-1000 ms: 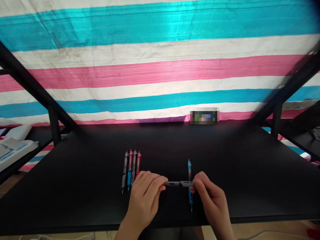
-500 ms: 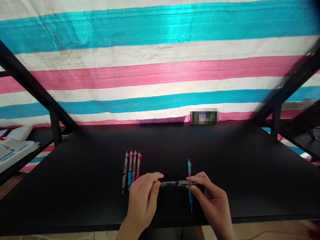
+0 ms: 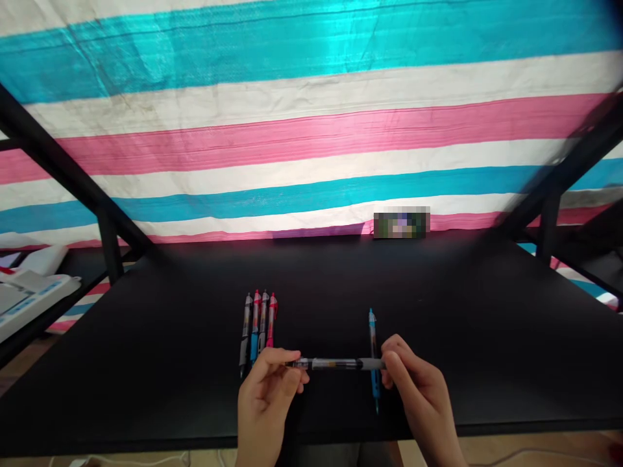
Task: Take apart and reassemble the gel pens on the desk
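Note:
A clear-barrelled pen with a grey grip (image 3: 335,364) is held level between my two hands. My left hand (image 3: 270,392) is closed in a pinch on its clip end. The thumb and fingers of my right hand (image 3: 413,383) close round the grey grip end, hiding the tip. Crossing behind that grip, a blue pen (image 3: 373,331) lies lengthwise on the black table. Beyond my left hand several pens (image 3: 256,324) lie side by side, with grey, blue and pink grips; my left hand hides some of their lower ends.
The black table (image 3: 195,272) has dark metal frame bars (image 3: 109,240) on either side. A striped sheet (image 3: 292,143) hangs behind it. A small blurred-out item (image 3: 402,224) stands at the back edge. To the left sits a white device (image 3: 39,295) on a lower shelf.
My left hand has turned and shifted down and left, showing more of the pen's clip end. My right fingers now cover more of the grip. The view has shifted slightly.

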Demonstrator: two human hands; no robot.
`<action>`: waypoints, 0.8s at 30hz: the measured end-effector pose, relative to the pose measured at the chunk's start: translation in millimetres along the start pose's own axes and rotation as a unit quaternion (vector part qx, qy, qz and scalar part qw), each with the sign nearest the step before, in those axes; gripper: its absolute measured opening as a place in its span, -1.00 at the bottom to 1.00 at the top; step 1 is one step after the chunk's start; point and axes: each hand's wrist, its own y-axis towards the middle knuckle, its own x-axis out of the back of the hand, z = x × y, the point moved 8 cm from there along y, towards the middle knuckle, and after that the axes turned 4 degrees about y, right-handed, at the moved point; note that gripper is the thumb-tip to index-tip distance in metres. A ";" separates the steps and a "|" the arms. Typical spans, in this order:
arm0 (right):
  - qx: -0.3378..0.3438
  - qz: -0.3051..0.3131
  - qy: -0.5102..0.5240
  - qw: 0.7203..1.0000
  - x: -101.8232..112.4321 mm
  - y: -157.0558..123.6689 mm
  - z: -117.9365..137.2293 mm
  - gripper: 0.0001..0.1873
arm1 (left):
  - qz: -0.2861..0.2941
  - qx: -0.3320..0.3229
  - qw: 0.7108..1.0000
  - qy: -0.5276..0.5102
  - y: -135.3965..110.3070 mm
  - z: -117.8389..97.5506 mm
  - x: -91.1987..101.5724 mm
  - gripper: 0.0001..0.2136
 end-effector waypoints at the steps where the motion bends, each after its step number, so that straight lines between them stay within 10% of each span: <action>1: 0.007 0.013 0.004 1.000 -1.0 0.0 0.8 -0.51 | -0.001 -0.002 1.000 -0.009 1.8 1.4 1.9 -0.79; 7: 0.017 0.028 0.021 0.999 -1.0 -1.4 6.1 -0.80 | -0.018 -0.009 0.998 -0.063 4.7 2.4 7.0 -0.80; 24: -0.015 0.021 0.016 1.000 -2.1 -2.6 1.3 -0.68 | -0.049 0.005 0.995 -0.088 9.7 -6.5 2.5 -0.76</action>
